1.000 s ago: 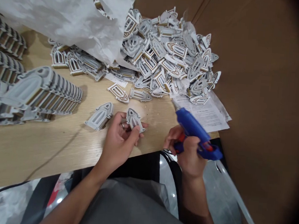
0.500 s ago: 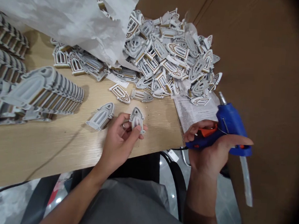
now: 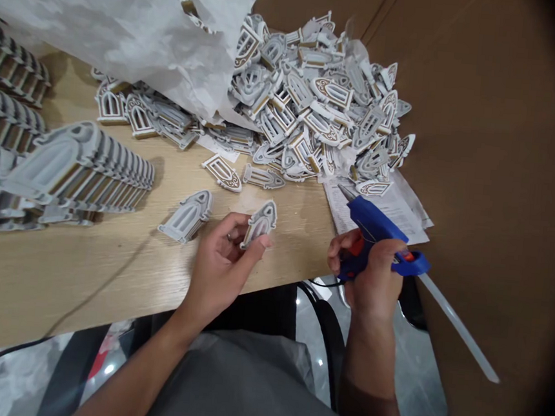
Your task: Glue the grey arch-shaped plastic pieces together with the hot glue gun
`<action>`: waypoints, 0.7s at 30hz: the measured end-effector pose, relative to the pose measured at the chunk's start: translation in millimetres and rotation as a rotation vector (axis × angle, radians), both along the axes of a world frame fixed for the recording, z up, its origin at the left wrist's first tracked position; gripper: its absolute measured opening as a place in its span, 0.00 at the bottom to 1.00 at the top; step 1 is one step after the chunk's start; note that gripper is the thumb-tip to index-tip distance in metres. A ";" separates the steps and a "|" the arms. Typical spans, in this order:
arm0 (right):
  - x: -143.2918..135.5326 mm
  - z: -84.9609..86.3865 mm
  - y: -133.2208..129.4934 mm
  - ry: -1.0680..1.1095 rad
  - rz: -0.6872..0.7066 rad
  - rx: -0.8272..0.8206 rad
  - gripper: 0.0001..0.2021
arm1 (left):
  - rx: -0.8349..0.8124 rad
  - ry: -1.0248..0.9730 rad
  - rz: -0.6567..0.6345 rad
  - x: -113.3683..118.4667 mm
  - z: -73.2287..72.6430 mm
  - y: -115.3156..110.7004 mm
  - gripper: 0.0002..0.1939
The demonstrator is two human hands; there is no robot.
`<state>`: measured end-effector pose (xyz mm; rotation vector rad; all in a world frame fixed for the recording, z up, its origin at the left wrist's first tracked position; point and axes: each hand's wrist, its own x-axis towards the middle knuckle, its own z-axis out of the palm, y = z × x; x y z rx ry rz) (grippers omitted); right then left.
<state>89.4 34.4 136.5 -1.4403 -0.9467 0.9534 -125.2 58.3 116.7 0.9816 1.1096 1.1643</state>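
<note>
Blue glue gun (image 3: 376, 222) is resting in R hand (image 3: 373, 275), fingers wrapping its grip, clear stick (image 3: 459, 327) poking out the back, while L hand (image 3: 225, 255) is pinching a grey-white arch pc (image 3: 261, 221) btwn thumb & fingers, nearly closed. Just left of L hand, another arch (image 3: 187, 216) is lying on wood table (image 3: 119, 291), w/ stacked row (image 3: 82, 165) sitting farther left. Printed paper (image 3: 406, 205) is lying past R hand, & big heap (image 3: 316, 101) of similar pcs is sitting fwd of both.
</note>
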 end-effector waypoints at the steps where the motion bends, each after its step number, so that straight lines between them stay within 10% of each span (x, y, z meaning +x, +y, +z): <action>1: 1.2 -1.1 -0.6 0.002 0.008 -0.007 0.33 | 0.004 0.012 0.002 -0.2 0.8 0.3 0.11; 13: -0.5 -3.1 4.2 -0.049 -0.080 0.043 0.19 | -0.006 0.029 0.044 -1.6 -0.5 -0.7 0.11; 21: 2.2 -8.4 3.0 -0.154 0.059 0.062 0.27 | 0.006 0.029 0.038 -3.8 3.1 -3.2 0.09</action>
